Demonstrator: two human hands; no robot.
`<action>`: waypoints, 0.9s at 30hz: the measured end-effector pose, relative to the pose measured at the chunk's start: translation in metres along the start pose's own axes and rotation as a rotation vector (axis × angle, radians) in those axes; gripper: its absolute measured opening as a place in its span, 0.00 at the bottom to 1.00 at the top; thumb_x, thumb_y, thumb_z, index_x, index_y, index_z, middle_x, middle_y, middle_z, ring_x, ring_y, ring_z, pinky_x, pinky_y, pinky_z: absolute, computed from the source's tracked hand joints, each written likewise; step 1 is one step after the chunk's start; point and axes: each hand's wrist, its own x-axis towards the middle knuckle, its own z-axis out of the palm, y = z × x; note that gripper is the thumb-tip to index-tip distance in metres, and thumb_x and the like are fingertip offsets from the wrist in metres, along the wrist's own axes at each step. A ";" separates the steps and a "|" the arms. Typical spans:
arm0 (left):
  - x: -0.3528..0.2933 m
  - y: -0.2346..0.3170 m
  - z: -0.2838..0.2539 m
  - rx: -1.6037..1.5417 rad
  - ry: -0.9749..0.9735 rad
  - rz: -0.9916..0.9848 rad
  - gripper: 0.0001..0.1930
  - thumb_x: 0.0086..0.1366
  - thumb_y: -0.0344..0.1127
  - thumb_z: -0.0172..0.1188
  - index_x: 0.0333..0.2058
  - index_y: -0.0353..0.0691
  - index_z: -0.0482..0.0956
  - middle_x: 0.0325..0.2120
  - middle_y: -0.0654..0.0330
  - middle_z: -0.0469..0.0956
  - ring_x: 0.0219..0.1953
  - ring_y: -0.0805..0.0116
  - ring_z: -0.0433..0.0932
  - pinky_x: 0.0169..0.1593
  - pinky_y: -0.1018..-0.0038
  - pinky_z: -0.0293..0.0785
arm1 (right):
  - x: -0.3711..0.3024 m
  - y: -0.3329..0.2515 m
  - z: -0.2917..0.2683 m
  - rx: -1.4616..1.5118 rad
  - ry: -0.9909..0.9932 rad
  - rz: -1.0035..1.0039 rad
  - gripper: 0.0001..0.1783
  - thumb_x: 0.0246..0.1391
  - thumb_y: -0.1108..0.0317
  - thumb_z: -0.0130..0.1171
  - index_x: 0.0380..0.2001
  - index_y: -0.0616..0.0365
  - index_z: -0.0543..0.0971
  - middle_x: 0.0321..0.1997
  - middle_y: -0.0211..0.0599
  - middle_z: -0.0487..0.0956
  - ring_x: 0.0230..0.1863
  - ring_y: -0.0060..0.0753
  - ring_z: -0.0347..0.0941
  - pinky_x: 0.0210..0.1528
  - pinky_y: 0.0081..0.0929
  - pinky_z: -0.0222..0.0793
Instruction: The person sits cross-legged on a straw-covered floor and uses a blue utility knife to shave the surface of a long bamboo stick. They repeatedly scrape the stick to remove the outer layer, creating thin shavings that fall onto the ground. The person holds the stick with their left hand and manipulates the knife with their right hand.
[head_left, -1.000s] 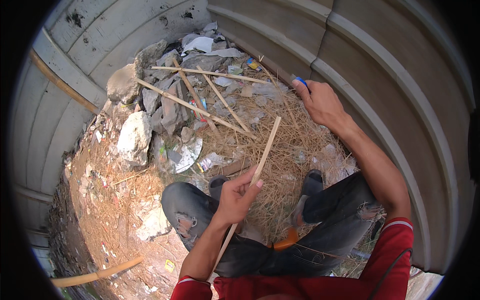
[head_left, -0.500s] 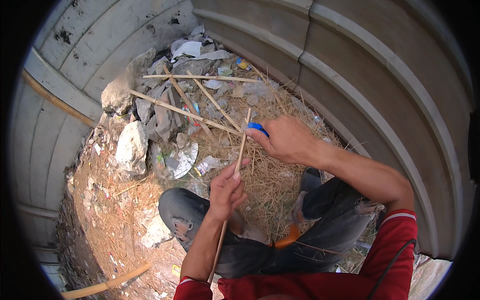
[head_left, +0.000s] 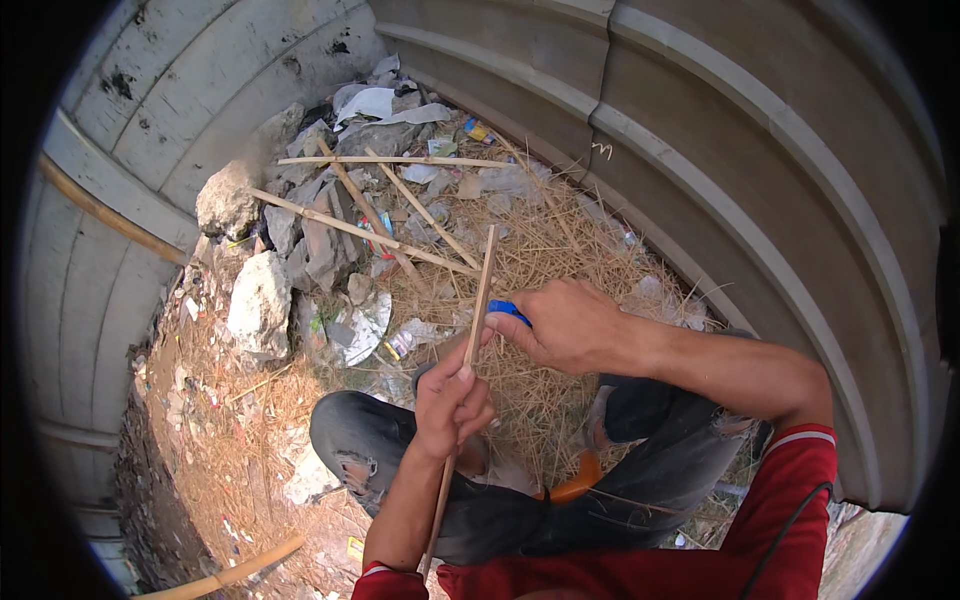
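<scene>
Gripping a long thin pale-tan wooden strip (head_left: pixel 484 278) in the left hand (head_left: pixel 452 405), with thumb and fingers closed around the middle of its visible length and its upper end pointing forward, slightly to the right. Holding a small bright-blue plastic-looking tool (head_left: pixel 510 311) in the right hand (head_left: pixel 575 325), with fingers curled tightly around it, just beside the strip's right edge and farther up than the left hand; hard to tell whether touching the strip or barely apart. Bending both knees, in ripped dark-blue denim trousers (head_left: pixel 660 490), to either side of the strip. Facing straight pale-tan wooden sticks (head_left: pixel 360 231), crossed over one another beyond the strip and to its left, with a rough whitish rock (head_left: pixel 259 305) well to its left, a smooth curved orange object (head_left: pixel 575 482) to its lower right, and a tall ribbed grey-brown wall (head_left: pixel 720 150) beyond it to the right.
</scene>
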 end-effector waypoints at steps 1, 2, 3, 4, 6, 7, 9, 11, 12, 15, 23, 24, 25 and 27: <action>-0.001 0.004 -0.001 -0.003 0.035 0.017 0.27 0.77 0.38 0.46 0.69 0.32 0.57 0.12 0.73 0.51 0.08 0.83 0.46 0.12 0.84 0.48 | -0.004 -0.006 0.009 0.023 0.019 -0.020 0.28 0.71 0.49 0.47 0.28 0.64 0.80 0.18 0.57 0.75 0.24 0.66 0.75 0.31 0.55 0.70; -0.001 0.007 -0.003 -0.010 0.064 0.032 0.27 0.77 0.38 0.46 0.70 0.31 0.57 0.12 0.73 0.52 0.08 0.83 0.46 0.12 0.84 0.48 | -0.006 -0.010 0.014 0.042 0.039 -0.034 0.28 0.71 0.49 0.47 0.28 0.64 0.80 0.18 0.57 0.75 0.24 0.66 0.75 0.31 0.55 0.69; -0.002 0.007 -0.006 -0.033 0.067 0.053 0.28 0.77 0.37 0.45 0.70 0.31 0.55 0.11 0.73 0.52 0.07 0.83 0.47 0.11 0.84 0.48 | -0.002 -0.007 0.008 0.045 0.055 0.008 0.29 0.70 0.48 0.48 0.29 0.64 0.80 0.18 0.57 0.75 0.25 0.66 0.75 0.31 0.55 0.70; -0.002 0.008 -0.005 -0.044 0.085 0.057 0.28 0.77 0.37 0.45 0.70 0.31 0.55 0.11 0.72 0.52 0.07 0.83 0.47 0.10 0.84 0.48 | 0.006 0.001 -0.007 0.040 0.069 0.044 0.29 0.70 0.47 0.48 0.29 0.64 0.80 0.18 0.57 0.76 0.25 0.67 0.75 0.31 0.55 0.71; -0.001 0.010 -0.003 -0.066 0.121 0.064 0.27 0.77 0.37 0.45 0.70 0.31 0.56 0.11 0.72 0.52 0.07 0.83 0.47 0.10 0.84 0.48 | 0.008 -0.005 -0.024 0.053 0.047 0.098 0.30 0.68 0.45 0.49 0.30 0.64 0.81 0.22 0.58 0.78 0.28 0.67 0.77 0.35 0.55 0.72; -0.005 0.014 -0.002 -0.052 0.133 0.066 0.27 0.77 0.37 0.45 0.70 0.31 0.56 0.11 0.72 0.52 0.07 0.83 0.47 0.10 0.84 0.48 | 0.008 -0.015 -0.030 0.077 0.006 0.098 0.31 0.68 0.44 0.49 0.31 0.65 0.82 0.25 0.60 0.80 0.31 0.67 0.79 0.38 0.56 0.74; 0.001 0.011 0.002 -0.051 0.105 0.041 0.27 0.78 0.38 0.45 0.70 0.31 0.56 0.11 0.72 0.52 0.07 0.83 0.47 0.10 0.83 0.48 | -0.003 -0.025 -0.030 0.070 -0.088 0.098 0.32 0.67 0.44 0.49 0.32 0.66 0.83 0.29 0.62 0.81 0.34 0.66 0.80 0.42 0.57 0.75; 0.004 0.008 0.006 -0.029 0.083 -0.009 0.27 0.78 0.38 0.45 0.70 0.32 0.57 0.11 0.72 0.52 0.07 0.82 0.47 0.11 0.84 0.48 | -0.014 -0.041 -0.014 0.062 -0.208 0.050 0.32 0.67 0.43 0.49 0.31 0.66 0.83 0.30 0.62 0.81 0.35 0.66 0.80 0.43 0.57 0.74; 0.003 0.008 0.007 -0.011 0.077 -0.033 0.27 0.78 0.39 0.45 0.69 0.33 0.57 0.11 0.72 0.52 0.07 0.82 0.47 0.11 0.84 0.48 | -0.013 -0.039 -0.008 0.060 -0.198 0.039 0.32 0.67 0.43 0.49 0.31 0.65 0.83 0.30 0.62 0.81 0.34 0.66 0.80 0.43 0.57 0.74; 0.007 0.003 0.000 -0.031 0.099 -0.038 0.26 0.78 0.39 0.45 0.69 0.34 0.58 0.11 0.73 0.52 0.07 0.82 0.47 0.12 0.83 0.48 | -0.008 -0.032 0.005 0.059 -0.179 0.040 0.32 0.67 0.43 0.49 0.31 0.65 0.83 0.30 0.61 0.82 0.35 0.66 0.80 0.42 0.57 0.74; 0.004 -0.001 0.006 0.007 0.043 -0.052 0.26 0.78 0.41 0.45 0.69 0.34 0.59 0.11 0.73 0.51 0.07 0.82 0.47 0.12 0.83 0.48 | 0.006 -0.014 -0.027 -0.022 -0.089 0.142 0.33 0.68 0.42 0.48 0.32 0.63 0.84 0.28 0.58 0.82 0.35 0.64 0.81 0.41 0.56 0.75; 0.003 0.000 0.004 0.010 0.033 -0.051 0.27 0.78 0.41 0.45 0.69 0.34 0.58 0.11 0.73 0.51 0.07 0.82 0.47 0.12 0.83 0.48 | -0.003 -0.018 -0.015 -0.026 -0.086 0.078 0.33 0.68 0.42 0.47 0.31 0.63 0.84 0.27 0.58 0.82 0.34 0.64 0.81 0.39 0.56 0.76; 0.006 0.001 0.001 0.012 0.032 -0.071 0.27 0.78 0.41 0.45 0.70 0.34 0.58 0.11 0.73 0.51 0.07 0.82 0.47 0.12 0.83 0.48 | -0.014 -0.022 0.003 -0.029 -0.084 0.014 0.33 0.68 0.42 0.46 0.30 0.63 0.83 0.25 0.58 0.81 0.32 0.64 0.81 0.38 0.55 0.76; 0.005 0.003 0.004 -0.008 0.037 -0.072 0.26 0.78 0.40 0.46 0.69 0.36 0.60 0.12 0.74 0.52 0.10 0.83 0.46 0.14 0.84 0.48 | -0.014 -0.020 0.010 -0.073 -0.072 -0.030 0.34 0.69 0.42 0.46 0.29 0.64 0.83 0.24 0.57 0.81 0.31 0.64 0.80 0.38 0.54 0.77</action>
